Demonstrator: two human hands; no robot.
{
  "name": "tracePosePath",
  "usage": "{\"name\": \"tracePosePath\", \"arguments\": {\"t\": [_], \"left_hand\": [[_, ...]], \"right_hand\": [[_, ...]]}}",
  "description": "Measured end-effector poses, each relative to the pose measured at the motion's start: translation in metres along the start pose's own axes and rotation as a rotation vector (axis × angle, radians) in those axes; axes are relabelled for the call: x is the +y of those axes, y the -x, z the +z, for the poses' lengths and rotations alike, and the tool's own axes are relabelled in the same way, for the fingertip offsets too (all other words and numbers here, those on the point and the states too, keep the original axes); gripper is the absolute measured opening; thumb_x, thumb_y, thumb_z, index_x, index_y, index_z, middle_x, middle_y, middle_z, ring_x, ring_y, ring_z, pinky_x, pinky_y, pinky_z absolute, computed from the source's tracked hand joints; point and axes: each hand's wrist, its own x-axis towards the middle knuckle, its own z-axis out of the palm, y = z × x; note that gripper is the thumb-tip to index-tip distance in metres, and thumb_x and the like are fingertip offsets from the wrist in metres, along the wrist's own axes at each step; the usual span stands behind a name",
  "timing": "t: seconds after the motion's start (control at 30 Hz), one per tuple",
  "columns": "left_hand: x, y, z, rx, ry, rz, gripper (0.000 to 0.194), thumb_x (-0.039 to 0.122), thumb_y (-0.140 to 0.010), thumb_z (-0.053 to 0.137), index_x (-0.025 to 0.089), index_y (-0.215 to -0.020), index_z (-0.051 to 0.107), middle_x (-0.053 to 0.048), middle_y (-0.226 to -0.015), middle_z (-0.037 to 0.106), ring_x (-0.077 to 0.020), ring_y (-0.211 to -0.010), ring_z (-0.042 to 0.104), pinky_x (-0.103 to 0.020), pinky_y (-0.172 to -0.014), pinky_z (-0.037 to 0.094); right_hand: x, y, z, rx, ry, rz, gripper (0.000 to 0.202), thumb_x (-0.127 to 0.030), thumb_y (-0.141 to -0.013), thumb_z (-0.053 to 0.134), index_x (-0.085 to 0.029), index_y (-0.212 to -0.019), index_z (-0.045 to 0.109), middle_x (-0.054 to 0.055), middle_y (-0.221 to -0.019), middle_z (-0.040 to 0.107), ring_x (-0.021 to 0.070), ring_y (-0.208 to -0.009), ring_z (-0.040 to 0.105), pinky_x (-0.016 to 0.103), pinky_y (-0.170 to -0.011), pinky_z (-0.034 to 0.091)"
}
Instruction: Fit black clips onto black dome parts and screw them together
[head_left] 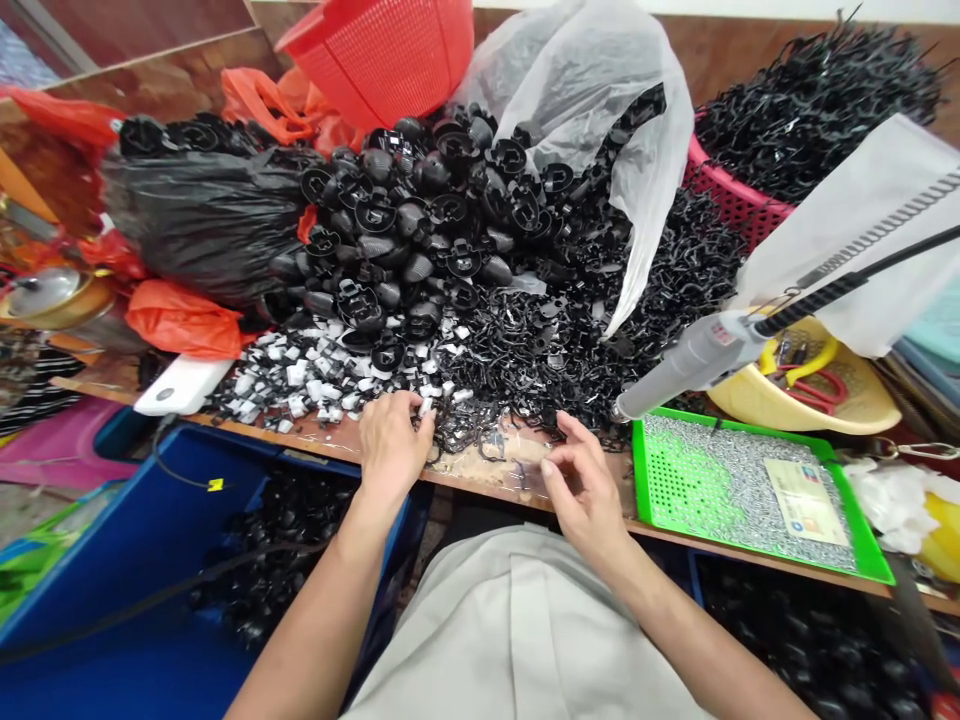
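Observation:
At the near edge of the workbench, my left hand (397,437) has its thumb and index finger closed around a small white plastic piece (426,407). Beside and beyond it spreads a pile of small white and black parts (300,370). My right hand (589,488) hovers over the bench edge, thumb and fingers apart, with nothing visible in it. Thin curved black plastic pieces (517,350) lie heaped just past both hands. A bare patch of the wooden bench (502,460) shows between the hands.
Black ribbed housings (420,220) are piled at the back. A grey electric screwdriver (675,370) hangs at right above a green tray (645,480) of small metal screws. A yellow bowl (862,400) holds pliers. A blue bin (150,540) stands below left.

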Motion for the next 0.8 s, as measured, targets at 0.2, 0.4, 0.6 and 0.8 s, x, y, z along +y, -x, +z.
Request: {"name": "tracePosePath", "arguments": {"t": [0.2,0.4,0.6,0.8], "left_hand": [[0.006,-0.009,-0.002,0.012,0.031,-0.022,0.027,0.026,-0.083,0.052,0.017,-0.107,0.063,-0.011,-0.093,0.069,-0.0287,-0.089,0.060,-0.043,-0.085,0.043],[0.033,0.004,-0.025,0.022,0.730,-0.141,0.043,0.031,-0.080,0.062,0.022,-0.122,0.060,-0.006,-0.101,0.068,-0.0171,-0.079,0.063,-0.031,-0.075,0.052],[0.094,0.036,-0.016,-0.506,1.324,-0.221,0.034,0.025,-0.077,0.066,0.017,-0.110,0.064,-0.007,-0.100,0.070,-0.0176,-0.086,0.065,-0.030,-0.076,0.054],[0.102,0.050,-0.004,-0.634,1.456,-0.294,0.026,0.019,-0.077,0.067,0.018,-0.102,0.061,-0.004,-0.093,0.068,-0.0149,-0.081,0.064,-0.031,-0.075,0.056]], "right_hand": [[0.003,0.007,0.004,0.025,0.064,-0.066,0.005,-0.021,-0.085,0.057,-0.023,-0.086,0.061,0.012,-0.125,0.056,0.0290,-0.122,0.050,0.050,-0.099,0.040],[-0.008,0.002,-0.002,0.072,-0.122,-0.020,0.008,-0.019,-0.085,0.059,-0.023,-0.090,0.064,0.007,-0.098,0.062,0.0219,-0.094,0.060,0.040,-0.084,0.048],[-0.023,-0.035,-0.013,0.026,-0.260,0.037,0.005,-0.022,-0.087,0.059,-0.022,-0.089,0.064,0.004,-0.091,0.062,0.0168,-0.084,0.060,0.030,-0.073,0.050],[-0.015,-0.029,-0.015,-0.106,-0.135,0.004,0.009,-0.016,-0.086,0.059,-0.022,-0.091,0.064,0.002,-0.083,0.061,0.0141,-0.076,0.058,0.027,-0.067,0.049]]}}
